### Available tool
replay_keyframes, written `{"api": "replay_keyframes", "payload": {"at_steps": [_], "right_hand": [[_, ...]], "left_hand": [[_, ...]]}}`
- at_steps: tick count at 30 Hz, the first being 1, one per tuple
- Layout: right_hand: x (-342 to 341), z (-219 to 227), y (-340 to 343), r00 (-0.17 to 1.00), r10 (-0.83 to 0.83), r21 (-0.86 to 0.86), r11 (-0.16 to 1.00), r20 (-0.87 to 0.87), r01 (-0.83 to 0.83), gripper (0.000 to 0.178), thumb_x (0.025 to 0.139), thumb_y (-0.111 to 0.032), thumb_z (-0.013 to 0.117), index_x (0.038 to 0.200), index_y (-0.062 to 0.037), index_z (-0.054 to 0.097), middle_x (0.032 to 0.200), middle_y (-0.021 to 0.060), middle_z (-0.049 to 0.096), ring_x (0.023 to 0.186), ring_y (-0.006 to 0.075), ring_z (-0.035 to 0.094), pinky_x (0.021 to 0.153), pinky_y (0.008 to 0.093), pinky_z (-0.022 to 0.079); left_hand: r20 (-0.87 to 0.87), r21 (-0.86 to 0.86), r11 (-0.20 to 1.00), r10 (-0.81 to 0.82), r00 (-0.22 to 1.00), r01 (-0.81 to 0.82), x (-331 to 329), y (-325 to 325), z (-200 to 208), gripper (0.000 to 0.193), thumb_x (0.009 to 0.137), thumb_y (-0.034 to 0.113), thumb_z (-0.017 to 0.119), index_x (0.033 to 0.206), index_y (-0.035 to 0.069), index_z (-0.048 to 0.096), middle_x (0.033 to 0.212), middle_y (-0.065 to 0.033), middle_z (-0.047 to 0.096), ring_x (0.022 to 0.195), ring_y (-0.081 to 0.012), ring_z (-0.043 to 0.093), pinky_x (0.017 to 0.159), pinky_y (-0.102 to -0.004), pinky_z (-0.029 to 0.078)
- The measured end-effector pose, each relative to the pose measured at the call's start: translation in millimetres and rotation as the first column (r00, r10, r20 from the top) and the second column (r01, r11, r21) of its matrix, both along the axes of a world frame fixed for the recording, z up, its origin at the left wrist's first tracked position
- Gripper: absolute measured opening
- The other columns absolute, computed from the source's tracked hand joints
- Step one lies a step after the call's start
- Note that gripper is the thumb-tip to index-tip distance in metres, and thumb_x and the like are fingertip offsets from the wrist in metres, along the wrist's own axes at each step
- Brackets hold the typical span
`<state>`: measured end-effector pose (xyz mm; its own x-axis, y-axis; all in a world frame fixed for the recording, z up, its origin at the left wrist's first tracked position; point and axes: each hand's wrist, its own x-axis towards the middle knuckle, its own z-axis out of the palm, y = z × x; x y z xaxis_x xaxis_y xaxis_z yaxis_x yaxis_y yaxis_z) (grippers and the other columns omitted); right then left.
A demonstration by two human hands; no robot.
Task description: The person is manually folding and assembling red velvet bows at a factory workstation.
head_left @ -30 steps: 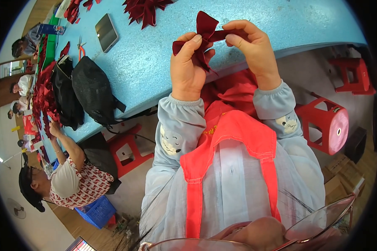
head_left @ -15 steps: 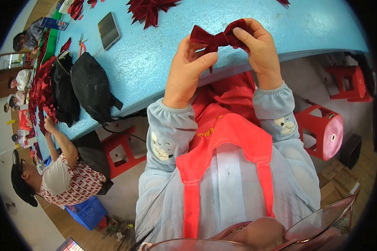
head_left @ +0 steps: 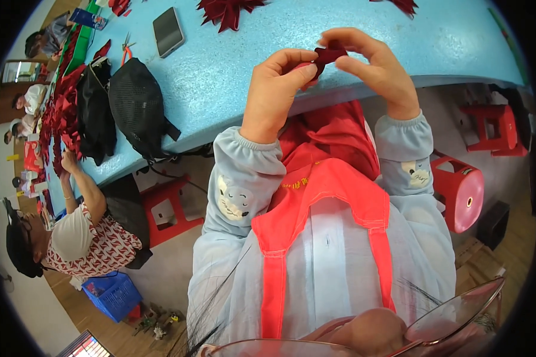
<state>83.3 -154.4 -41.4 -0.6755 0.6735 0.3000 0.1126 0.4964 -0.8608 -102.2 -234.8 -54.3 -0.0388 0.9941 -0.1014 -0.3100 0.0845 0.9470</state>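
Observation:
A dark red velvet bow (head_left: pixel 329 55) is held over the near edge of the blue table (head_left: pixel 220 89). My left hand (head_left: pixel 275 83) is closed on its left part, thumb and fingers pinched together. Around the bow's right end, my right hand (head_left: pixel 378 65) curves with thumb and fingers apart; whether its fingertips touch the cloth is hard to see. Much of the bow is hidden behind my fingers. Beyond my hands lies a pile of dark red bows (head_left: pixel 229 12), and more red ribbon pieces (head_left: pixel 399 6) lie at the far edge.
On the table's left are a phone (head_left: pixel 168 33), orange-handled pliers (head_left: pixel 127 50), and two black bags (head_left: pixel 138 98). Further left, a co-worker (head_left: pixel 77 238) sits beside heaped red ribbon (head_left: pixel 59 113). Red stools (head_left: pixel 461 193) stand to the right, and a blue basket (head_left: pixel 113 294) sits on the floor.
The bow has turned from being spread wide between both hands to a narrower, partly covered view. My right hand has loosened and opened its fingers; my left still pinches.

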Motion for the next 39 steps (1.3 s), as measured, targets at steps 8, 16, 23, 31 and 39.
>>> {"api": "replay_keyframes", "payload": {"at_steps": [8, 16, 23, 31, 39], "right_hand": [[-12.1, -23.2, -6.4, 0.917, -0.054, -0.451, 0.881, -0.396, -0.143, 0.044, 0.082, -0.008, 0.063, 0.125, -0.0063, 0.049, 0.098, 0.0047, 0.06, 0.091, 0.0128, 0.058, 0.079, 0.0247, 0.046], [-15.8, -38.7, -0.4, 0.953, -0.188, -0.576, 0.817, -0.239, 0.017, 0.046, 0.082, -0.005, 0.061, 0.127, -0.0052, 0.048, 0.099, 0.0019, 0.059, 0.092, 0.0111, 0.056, 0.082, 0.0232, 0.044], [-29.6, -11.3, -5.9, 0.954, -0.231, -0.633, 0.772, -0.19, 0.061, 0.035, 0.082, -0.007, 0.062, 0.116, -0.004, 0.053, 0.089, 0.002, 0.06, 0.081, 0.0095, 0.055, 0.075, 0.0214, 0.044], [-35.7, -37.3, 25.3, 0.923, -0.059, -0.526, 0.834, -0.38, -0.164, 0.045, 0.081, -0.001, 0.06, 0.125, -0.0043, 0.047, 0.096, 0.0045, 0.059, 0.085, 0.0111, 0.055, 0.076, 0.0227, 0.045], [-31.9, -34.5, 30.5, 0.997, -0.073, -0.458, 0.885, 0.034, 0.08, 0.041, 0.082, -0.003, 0.06, 0.122, -0.0089, 0.051, 0.091, 0.0003, 0.059, 0.087, 0.0075, 0.055, 0.074, 0.0193, 0.043]], "left_hand": [[0.36, 0.039, 0.999, -0.009, 0.933, -0.006, 6.5, 10.2, -6.3, 0.027, 0.081, 0.003, 0.063, 0.107, 0.0, 0.058, 0.088, -0.0068, 0.064, 0.074, -0.0119, 0.059, 0.067, -0.0237, 0.048], [-0.089, -0.011, 0.996, 0.087, 0.992, -0.089, 0.4, 12.7, -14.8, 0.02, 0.081, 0.007, 0.063, 0.099, -0.002, 0.063, 0.085, -0.0065, 0.064, 0.076, -0.0117, 0.059, 0.069, -0.0226, 0.048], [-0.026, -0.133, 0.988, 0.078, 0.997, -0.081, -9.8, 19.5, -25.3, 0.016, 0.08, 0.007, 0.064, 0.092, -0.003, 0.065, 0.085, -0.0067, 0.065, 0.078, -0.0109, 0.059, 0.069, -0.0225, 0.048], [-0.567, 0.465, 0.874, 0.417, 0.71, -0.142, -4.5, 29.0, -44.4, 0.011, 0.078, 0.005, 0.063, 0.088, 0.0, 0.063, 0.081, -0.0086, 0.064, 0.073, -0.0201, 0.06, 0.068, -0.0285, 0.048], [-0.584, 0.451, 0.859, 0.489, 0.648, -0.242, -15.2, 46.0, -39.0, 0.025, 0.076, 0.002, 0.065, 0.1, 0.003, 0.06, 0.092, -0.0068, 0.063, 0.084, -0.0191, 0.06, 0.074, -0.0272, 0.047]]}}
